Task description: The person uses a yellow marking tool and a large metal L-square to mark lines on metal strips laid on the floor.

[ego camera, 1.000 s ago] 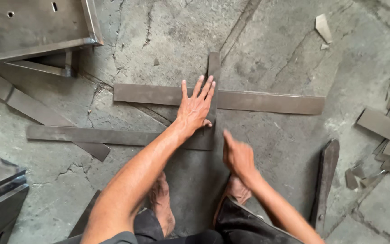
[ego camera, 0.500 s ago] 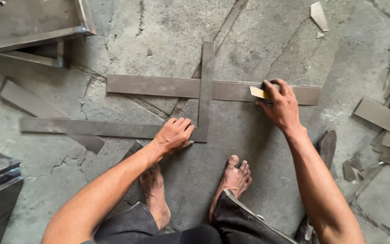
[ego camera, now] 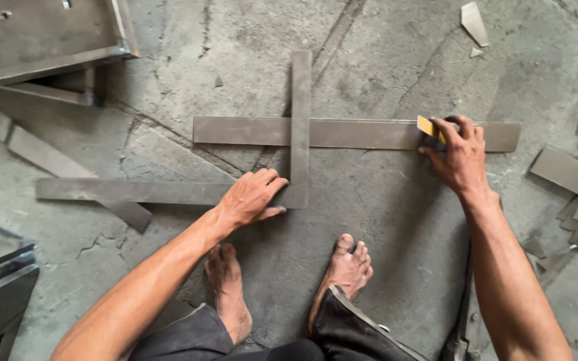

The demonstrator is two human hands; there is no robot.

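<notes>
I see the cracked concrete floor (ego camera: 382, 220) filling the frame. Three flat steel strips are already laid out: long upper strip (ego camera: 356, 133), lower left strip (ego camera: 128, 191), upright strip (ego camera: 300, 120) crossing both. My left hand (ego camera: 252, 197) presses loosely curled on their corner; my right hand (ego camera: 459, 157) pinches a small yellow marker (ego camera: 429, 127) against the upper strip, right of centre. No joining shows yet.

Left hand (ego camera: 252, 197) on crossed steel strips (ego camera: 300, 127) (right hand (ego camera: 459, 154) with yellow marker (ego camera: 429, 127))

Head view, steeply down, near floor (ego camera: 396, 220)
</notes>
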